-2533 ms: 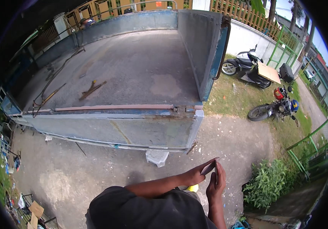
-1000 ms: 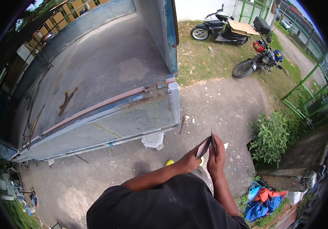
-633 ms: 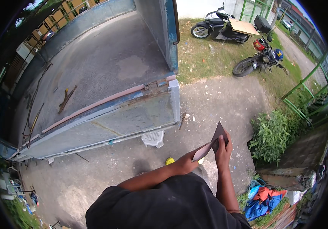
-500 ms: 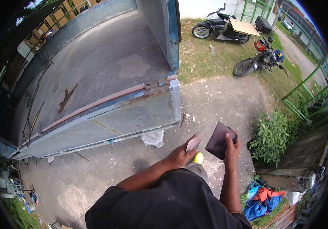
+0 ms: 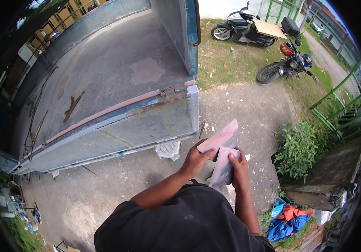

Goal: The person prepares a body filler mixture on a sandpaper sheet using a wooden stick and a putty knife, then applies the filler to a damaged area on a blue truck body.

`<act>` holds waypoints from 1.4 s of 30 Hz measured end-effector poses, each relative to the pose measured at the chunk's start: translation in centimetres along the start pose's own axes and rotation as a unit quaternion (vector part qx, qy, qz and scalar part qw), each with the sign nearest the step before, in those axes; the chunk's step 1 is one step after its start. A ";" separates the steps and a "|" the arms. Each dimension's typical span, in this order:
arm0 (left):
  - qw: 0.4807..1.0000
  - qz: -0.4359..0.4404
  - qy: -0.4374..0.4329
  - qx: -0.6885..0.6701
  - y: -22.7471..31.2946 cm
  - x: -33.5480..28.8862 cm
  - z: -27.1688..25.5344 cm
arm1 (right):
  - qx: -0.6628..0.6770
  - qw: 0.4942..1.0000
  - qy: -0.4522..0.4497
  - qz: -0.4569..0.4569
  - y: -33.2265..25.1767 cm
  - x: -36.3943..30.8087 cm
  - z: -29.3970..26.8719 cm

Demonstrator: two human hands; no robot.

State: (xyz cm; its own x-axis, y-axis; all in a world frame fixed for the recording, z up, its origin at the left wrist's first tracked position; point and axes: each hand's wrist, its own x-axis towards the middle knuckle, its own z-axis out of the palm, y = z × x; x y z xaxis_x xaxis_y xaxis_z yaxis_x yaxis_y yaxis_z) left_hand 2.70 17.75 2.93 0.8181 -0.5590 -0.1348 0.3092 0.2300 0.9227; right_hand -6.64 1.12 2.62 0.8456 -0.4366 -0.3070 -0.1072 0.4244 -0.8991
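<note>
person stands on concrete beside an open truck bed [image 5: 117, 71], looking down at both hands. left hand [image 5: 195, 158] pinches the lower corner of a pinkish flat sheet [image 5: 221, 137], thumb on top, fingers curled under. right hand [image 5: 239, 168] holds a second, greyer sheet [image 5: 223, 166] upright, thumb pressed on its top edge, other fingers hidden behind it. the two sheets sit at chest height in front of the torso, overlapping slightly, pink one above and behind the grey. judged from this, the sheets are parted into one per hand; neither is set down yet. a white perforated block [image 5: 168, 149] lies on the ground by the tailgate. two motorbikes [image 5: 283, 67] stand on grass well apart; a shrub [image 5: 298, 149] is to the right.
</note>
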 end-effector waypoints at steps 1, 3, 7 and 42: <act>0.997 -0.032 0.000 -0.073 0.1 -0.2 0.7 | 0.045 0.999 0.007 0.022 -0.2 0.0 -0.3; 0.992 -0.031 -0.051 -0.113 -0.6 -0.3 0.8 | 0.136 0.988 0.019 0.066 -0.7 -0.3 -0.5; 0.971 -0.054 -0.200 0.123 -0.1 -0.4 -0.2 | 0.132 0.989 0.003 -0.069 -2.5 -0.1 -2.2; 0.956 0.124 0.197 0.181 6.1 10.9 -15.0 | -0.273 0.962 -0.007 -0.017 -2.3 -1.3 -5.7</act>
State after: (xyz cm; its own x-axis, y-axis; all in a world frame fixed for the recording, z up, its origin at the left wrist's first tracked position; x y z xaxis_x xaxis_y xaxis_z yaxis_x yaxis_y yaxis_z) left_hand 20.80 24.96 1.69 0.9855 -0.1636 0.0454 -0.0483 -0.0135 0.9987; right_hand -10.47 -3.84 3.28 0.8599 -0.4315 -0.2729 -0.3344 -0.0720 -0.9397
